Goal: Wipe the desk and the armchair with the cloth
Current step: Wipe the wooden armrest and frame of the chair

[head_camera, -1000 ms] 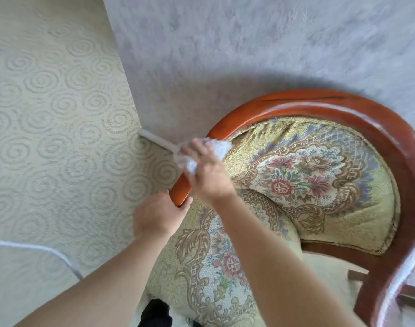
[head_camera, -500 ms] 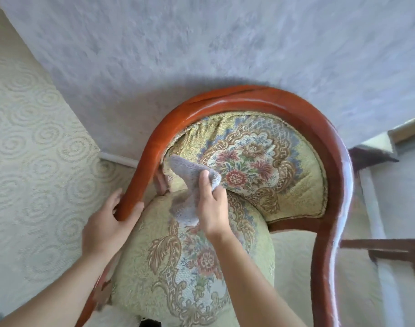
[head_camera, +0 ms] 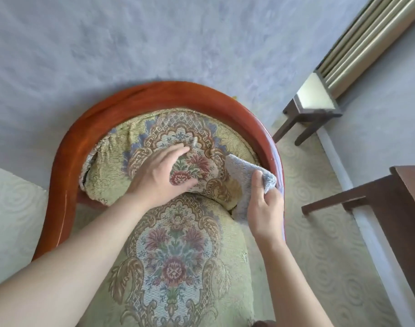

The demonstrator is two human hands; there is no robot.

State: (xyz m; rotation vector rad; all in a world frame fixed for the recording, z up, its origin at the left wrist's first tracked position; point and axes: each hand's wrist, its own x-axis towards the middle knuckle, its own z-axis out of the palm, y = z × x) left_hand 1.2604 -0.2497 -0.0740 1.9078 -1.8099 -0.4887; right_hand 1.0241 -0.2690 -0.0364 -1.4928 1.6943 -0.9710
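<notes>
Grey cloth (head_camera: 243, 185) lies against the armchair (head_camera: 154, 93) rail's right inner curve, pinched by the right hand (head_camera: 264, 208). Left hand (head_camera: 159, 173), fingers straight, presses the backrest cushion. Follow the rail's curve with firm, even pressure.

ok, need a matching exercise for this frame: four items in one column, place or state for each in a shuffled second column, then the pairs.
Items:
1. left hand
2. right hand
3. cloth
4. dark wooden stool

Places or states:
A. on the carpet by the wall, right of the armchair
B. fingers straight, resting on the floral back cushion
C. pinches the cloth at the right armrest
D. grey-blue, draped between cushion and wooden rail

Pairs: 1-B, 2-C, 3-D, 4-A
</notes>
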